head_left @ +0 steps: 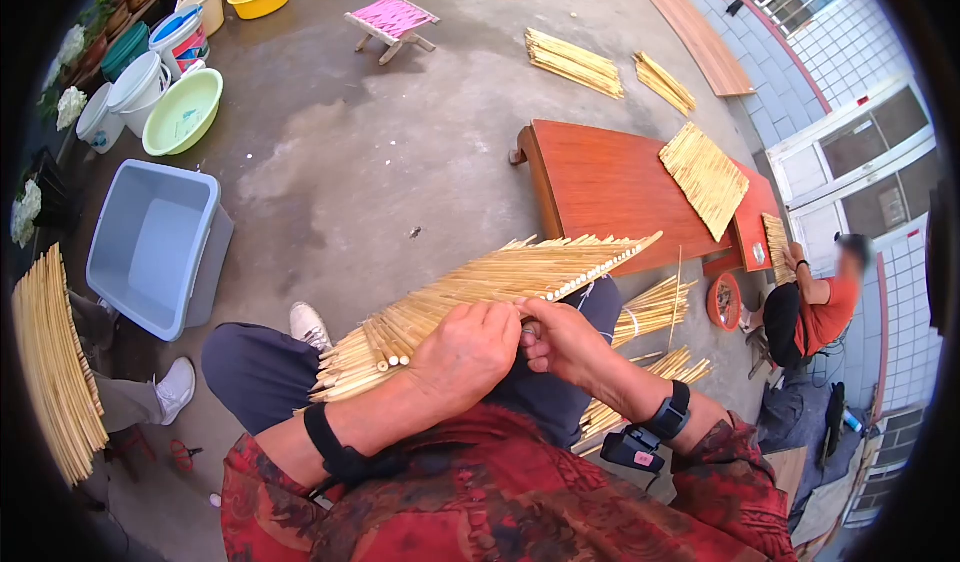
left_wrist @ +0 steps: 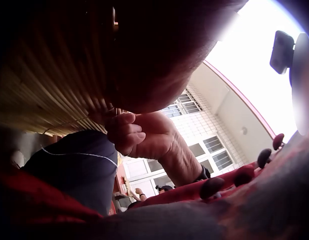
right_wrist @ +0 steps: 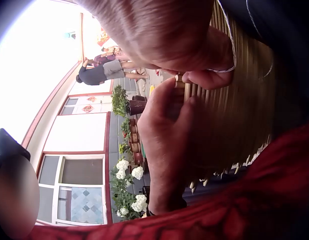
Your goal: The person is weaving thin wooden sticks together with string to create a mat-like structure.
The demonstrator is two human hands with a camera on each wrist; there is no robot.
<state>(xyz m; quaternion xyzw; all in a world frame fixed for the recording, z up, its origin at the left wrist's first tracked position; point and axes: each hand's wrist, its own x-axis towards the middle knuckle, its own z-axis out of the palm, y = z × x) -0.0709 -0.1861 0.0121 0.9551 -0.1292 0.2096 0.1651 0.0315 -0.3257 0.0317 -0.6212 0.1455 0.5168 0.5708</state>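
Observation:
A slanted mat of straw-coloured stalks (head_left: 500, 272) lies across the lap. My left hand (head_left: 465, 352) grips its near edge, with several short loose stalks (head_left: 385, 347) beside it on the mat. Touching it at the same edge, my right hand (head_left: 562, 340) has curled fingers. White string (right_wrist: 233, 42) loops over the right hand (right_wrist: 164, 35) in the right wrist view, where the left hand (right_wrist: 167, 135) pinches stalk ends. In the left wrist view the string (left_wrist: 79, 153) hangs across the dark trouser leg; the left hand (left_wrist: 164, 65) is dark and hides the stalk edge.
Stalk bundles (head_left: 650, 312) lie right of the knee. Ahead is a red-brown table (head_left: 610, 182) bearing a finished-looking mat (head_left: 705, 180). A grey-blue tub (head_left: 155, 242) stands left, near another mat (head_left: 60, 372). A person in orange (head_left: 825, 312) sits at the right.

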